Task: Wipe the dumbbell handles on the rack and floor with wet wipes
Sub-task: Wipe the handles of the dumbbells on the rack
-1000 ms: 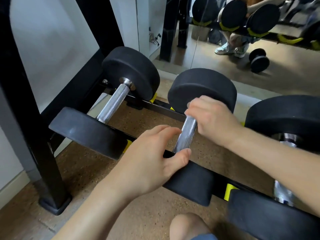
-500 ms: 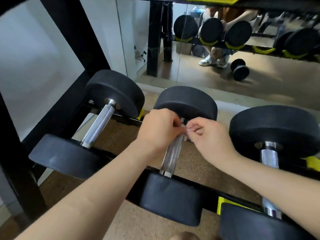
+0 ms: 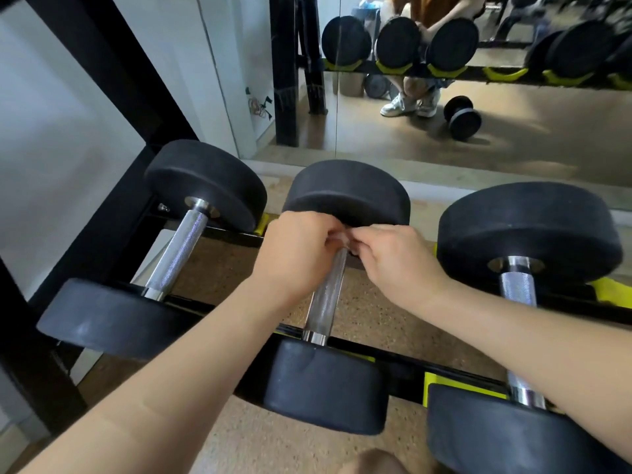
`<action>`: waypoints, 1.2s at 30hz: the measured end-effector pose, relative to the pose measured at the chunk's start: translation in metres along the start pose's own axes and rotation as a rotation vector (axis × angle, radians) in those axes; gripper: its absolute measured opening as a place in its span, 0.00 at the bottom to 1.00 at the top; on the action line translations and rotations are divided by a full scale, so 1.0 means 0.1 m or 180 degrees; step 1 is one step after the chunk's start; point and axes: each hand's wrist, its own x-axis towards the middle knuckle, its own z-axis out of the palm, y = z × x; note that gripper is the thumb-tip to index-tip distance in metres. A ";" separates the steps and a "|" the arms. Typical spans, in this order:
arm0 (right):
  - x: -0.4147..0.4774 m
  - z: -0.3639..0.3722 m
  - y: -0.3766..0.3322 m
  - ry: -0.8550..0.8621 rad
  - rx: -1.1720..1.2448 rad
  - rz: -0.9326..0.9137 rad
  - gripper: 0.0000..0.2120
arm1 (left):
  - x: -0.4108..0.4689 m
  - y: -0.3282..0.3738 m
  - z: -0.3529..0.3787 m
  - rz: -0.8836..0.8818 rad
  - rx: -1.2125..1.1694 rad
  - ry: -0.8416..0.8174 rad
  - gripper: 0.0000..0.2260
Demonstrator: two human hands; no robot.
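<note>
Currently we log: our left hand (image 3: 301, 249) and right hand (image 3: 393, 260), fingers curled, jointly pinching pale wipe (image 3: 342, 236), mostly hidden, at far end of middle dumbbell handle (image 3: 325, 299); that dumbbell lies across rack (image 3: 403, 369).

Middle handle (image 3: 325, 295): the left hand (image 3: 301, 258) and right hand (image 3: 396, 261) are hiding its far end.
Fingertips (image 3: 362, 238): motion is blurring them. A pale scrap (image 3: 343, 236) is showing between them, too smeared to name, and which hand is pinching it is staying unclear.
Right dumbbell (image 3: 526, 227): the right forearm is covering part of its handle, and the bottom edge is cutting off its near head.
Rack upright (image 3: 143, 97): the top edge is cropping it.
Knee (image 3: 372, 463): the bottom edge is cutting it off.
Reflected person (image 3: 412, 85): the top edge is cropping the far, blurred figure.
Wall fitting (image 3: 260, 106): it is showing too small to tell.
</note>
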 end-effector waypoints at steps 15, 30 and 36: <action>-0.20 -0.02 -0.21 -0.0654 0.1133 0.1062 0.06 | -0.15 0.01 -0.12 -0.0139 -0.0009 -0.0632 0.04; -0.22 -0.19 -0.43 -0.1787 0.2472 0.2311 0.07 | -0.13 -0.07 -0.24 0.0581 0.0004 -0.1666 0.04; -0.03 -0.20 -0.33 -0.0861 0.1827 0.2164 0.08 | -0.02 -0.06 -0.17 0.0672 -0.0123 -0.0845 0.02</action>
